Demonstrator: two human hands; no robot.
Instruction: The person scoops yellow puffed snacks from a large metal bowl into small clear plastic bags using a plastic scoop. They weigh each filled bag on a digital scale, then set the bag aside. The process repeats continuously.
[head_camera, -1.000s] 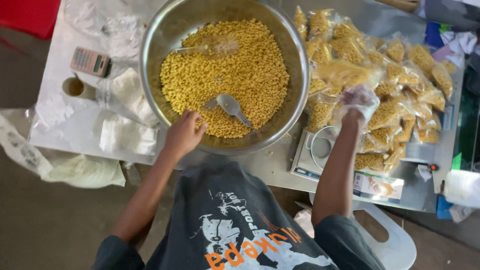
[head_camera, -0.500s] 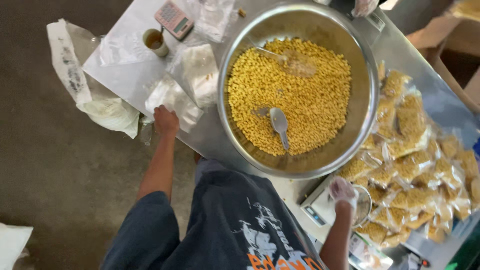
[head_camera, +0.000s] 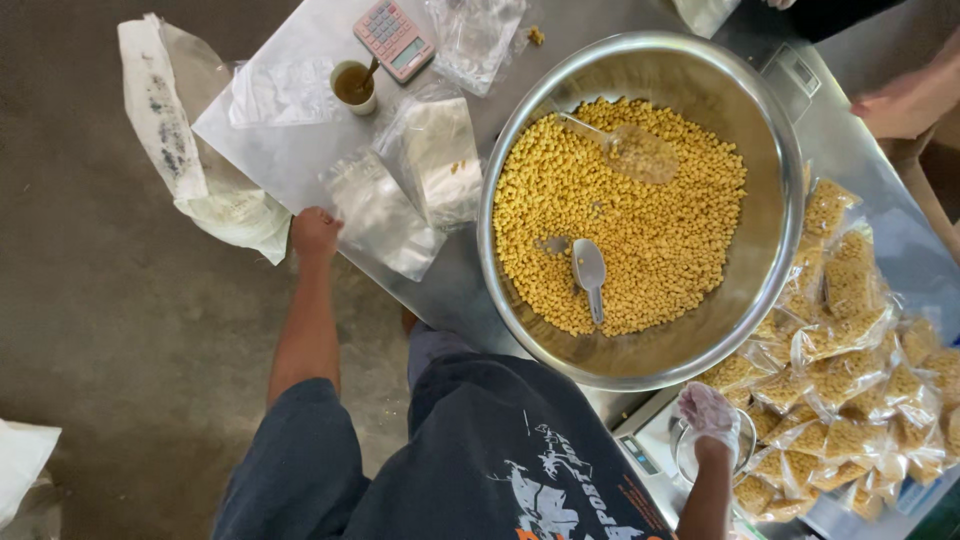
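Observation:
My left hand (head_camera: 316, 232) sits at the table's edge, fingers curled, touching the corner of a stack of empty clear plastic bags (head_camera: 385, 212). Whether it grips a bag is hidden. My right hand (head_camera: 710, 415), in a thin clear glove, lies over the rim of a round clear cup (head_camera: 688, 458) on a small white scale (head_camera: 650, 450). Between the hands stands a large steel bowl (head_camera: 770, 250) full of yellow kernels (head_camera: 650, 230). A small metal scoop (head_camera: 590, 275) lies in them, and a clear scoop (head_camera: 630, 150) lies farther back.
Several filled bags of kernels (head_camera: 850, 370) are heaped at the right. A pink calculator (head_camera: 395, 38), a small cup of brown liquid (head_camera: 353, 86) and more bags (head_camera: 440, 160) lie on the white tabletop (head_camera: 290, 150). Another person's arm (head_camera: 905, 95) reaches in at the top right.
My left hand left the bowl's near rim and moved left to the empty bags. My right hand dropped from the heap of filled bags to the cup on the scale. The view swung.

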